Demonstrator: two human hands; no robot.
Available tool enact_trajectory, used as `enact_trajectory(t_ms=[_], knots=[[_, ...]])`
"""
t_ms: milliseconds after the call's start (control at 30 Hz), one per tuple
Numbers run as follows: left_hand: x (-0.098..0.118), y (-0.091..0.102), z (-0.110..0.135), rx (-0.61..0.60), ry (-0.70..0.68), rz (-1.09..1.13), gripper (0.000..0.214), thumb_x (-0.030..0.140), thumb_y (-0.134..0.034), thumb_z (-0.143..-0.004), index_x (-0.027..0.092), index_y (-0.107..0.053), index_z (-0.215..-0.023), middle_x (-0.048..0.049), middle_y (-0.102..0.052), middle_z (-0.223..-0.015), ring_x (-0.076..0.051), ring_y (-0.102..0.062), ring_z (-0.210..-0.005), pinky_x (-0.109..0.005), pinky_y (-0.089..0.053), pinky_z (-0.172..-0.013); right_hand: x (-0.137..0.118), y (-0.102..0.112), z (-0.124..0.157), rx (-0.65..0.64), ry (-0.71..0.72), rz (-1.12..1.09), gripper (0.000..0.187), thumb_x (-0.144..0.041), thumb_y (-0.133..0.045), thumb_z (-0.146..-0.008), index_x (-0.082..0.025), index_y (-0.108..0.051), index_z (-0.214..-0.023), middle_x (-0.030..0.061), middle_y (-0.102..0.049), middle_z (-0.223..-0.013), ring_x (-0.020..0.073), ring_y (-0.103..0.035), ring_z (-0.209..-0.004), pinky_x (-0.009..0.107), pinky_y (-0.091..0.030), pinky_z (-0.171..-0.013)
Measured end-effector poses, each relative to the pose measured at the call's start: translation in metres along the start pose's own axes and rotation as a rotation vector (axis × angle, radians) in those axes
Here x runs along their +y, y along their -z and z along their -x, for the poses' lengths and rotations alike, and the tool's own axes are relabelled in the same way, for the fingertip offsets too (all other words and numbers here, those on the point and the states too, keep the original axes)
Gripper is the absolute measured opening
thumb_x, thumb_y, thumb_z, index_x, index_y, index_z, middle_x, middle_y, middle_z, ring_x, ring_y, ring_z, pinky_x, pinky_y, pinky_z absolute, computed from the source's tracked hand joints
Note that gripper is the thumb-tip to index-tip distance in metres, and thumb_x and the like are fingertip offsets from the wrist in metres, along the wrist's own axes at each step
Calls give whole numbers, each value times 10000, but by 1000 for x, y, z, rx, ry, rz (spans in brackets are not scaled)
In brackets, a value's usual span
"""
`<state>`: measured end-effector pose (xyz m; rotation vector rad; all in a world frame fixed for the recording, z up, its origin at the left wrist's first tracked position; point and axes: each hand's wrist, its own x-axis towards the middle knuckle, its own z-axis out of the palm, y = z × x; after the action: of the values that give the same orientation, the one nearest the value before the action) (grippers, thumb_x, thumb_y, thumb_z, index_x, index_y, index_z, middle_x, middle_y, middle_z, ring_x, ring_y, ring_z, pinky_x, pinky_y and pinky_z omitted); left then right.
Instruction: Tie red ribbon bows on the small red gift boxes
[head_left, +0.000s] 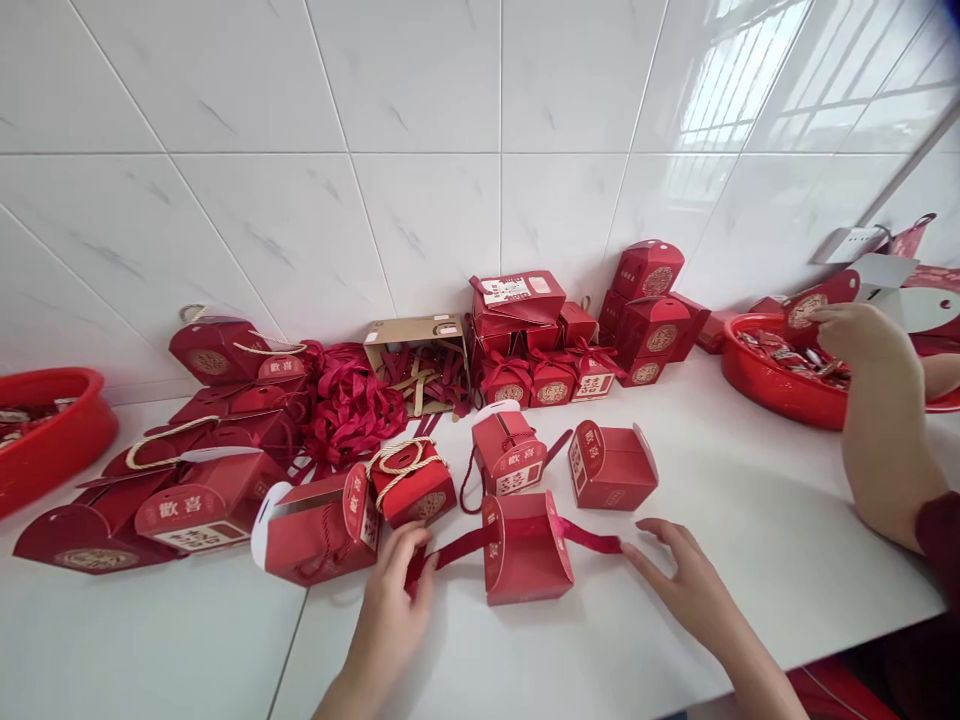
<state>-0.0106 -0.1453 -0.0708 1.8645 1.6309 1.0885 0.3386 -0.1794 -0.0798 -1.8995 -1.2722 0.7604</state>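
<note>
A red gift box (529, 565) stands in front of me with its two curved flaps up and a dark red ribbon (592, 538) threaded through it. The ribbon runs out on both sides. My left hand (401, 575) is closed on its left part, pinched between thumb and fingers. On the other side my right hand (679, 575) is open, thumb and fingers apart, the thumb tip at the ribbon's right end. Just behind are a red box with a dark cord (506, 450) and a plain red box (615, 468). Left of them sits a small box tied with gold cord (412, 480).
More red boxes (210, 500) crowd the left, beside a heap of red ribbons (352, 405). A cardboard box of ribbons (416, 330) and stacked boxes (649, 310) line the wall. At right, another person's arm (885, 420) reaches over a red basin of sweets (787, 395); another red basin (52, 430) stands left.
</note>
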Motion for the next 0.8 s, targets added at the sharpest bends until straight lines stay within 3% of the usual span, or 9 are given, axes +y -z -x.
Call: enact_trajectory(t_ms=[67, 100, 233, 333, 433, 500, 567, 667, 800], knots=[[6, 0, 13, 74, -16, -102, 173, 349, -501, -858, 207, -578, -921, -92, -611, -956, -246, -607, -920, -321, -486, -748, -3, 0, 7, 5, -19, 17, 450, -624, -549, -761, -222, -632, -945, 91, -606, -1028, 268, -553, -938, 329, -450, -686], [11, -1, 20, 31, 5, -138, 185, 364, -481, -872, 208, -579, -858, -73, -612, -864, -225, -611, -823, -291, -474, -683, -8, -2, 12, -80, -12, -5, 456, -635, -500, -790, -212, -633, -893, 75, -612, -901, 244, -560, -837, 320, -439, -655], [28, -9, 38, -377, 113, -234, 403, 383, -342, -928, 216, -571, -642, -9, -514, -529, -169, -495, -496, -258, -305, -494, -34, -24, 28, -513, 19, -178, 510, -618, -350, -891, -195, -608, -771, -39, -411, -521, 139, -402, -511, 278, -357, -547], [35, -14, 39, -502, 217, -211, 337, 368, -371, -901, 221, -674, -890, -4, -507, -496, -195, -483, -478, -278, -268, -509, -48, -46, 34, -457, 42, -261, 484, -595, -386, -904, -197, -589, -715, -44, -395, -538, 126, -367, -521, 265, -314, -535], [34, -17, 33, -425, 374, -16, 473, 371, -461, -860, 209, -527, -1300, -8, -571, -588, -218, -543, -568, -286, -331, -573, -50, -65, 33, -366, -19, -463, 429, -601, -490, -863, -204, -651, -894, -41, -442, -570, 121, -371, -522, 252, -291, -510], [30, -18, 27, -302, 460, 270, 610, 341, -548, -819, 230, -404, -1401, -18, -621, -736, -211, -587, -699, -284, -389, -653, -48, -74, 32, -328, -131, -734, 415, -552, -635, -797, -222, -641, -1048, -50, -472, -592, 105, -376, -516, 232, -292, -499], [25, -19, 21, -221, 577, 638, 628, 273, -632, -770, 260, -438, -1367, -36, -650, -914, -193, -604, -825, -271, -421, -691, -45, -81, 30, -332, -283, -1095, 410, -432, -769, -720, -245, -632, -1059, -55, -510, -647, 77, -384, -515, 204, -307, -496], [22, -18, 12, -198, 829, 1208, 382, 183, -653, -775, 224, -613, -1152, -76, -663, -1089, -188, -633, -910, -267, -468, -676, -44, -87, 28, -410, -489, -1577, 341, -290, -823, -684, -246, -647, -972, -40, -568, -742, 43, -423, -526, 165, -342, -491], [27, -16, 2, 6, 1037, 1612, 172, 98, -535, -872, 159, -665, -967, -92, -698, -1038, -210, -683, -927, -318, -545, -726, -44, -88, 23, -343, -631, -1817, 295, -254, -838, -664, -243, -666, -903, -35, -595, -730, 55, -513, -563, 155, -401, -485]])
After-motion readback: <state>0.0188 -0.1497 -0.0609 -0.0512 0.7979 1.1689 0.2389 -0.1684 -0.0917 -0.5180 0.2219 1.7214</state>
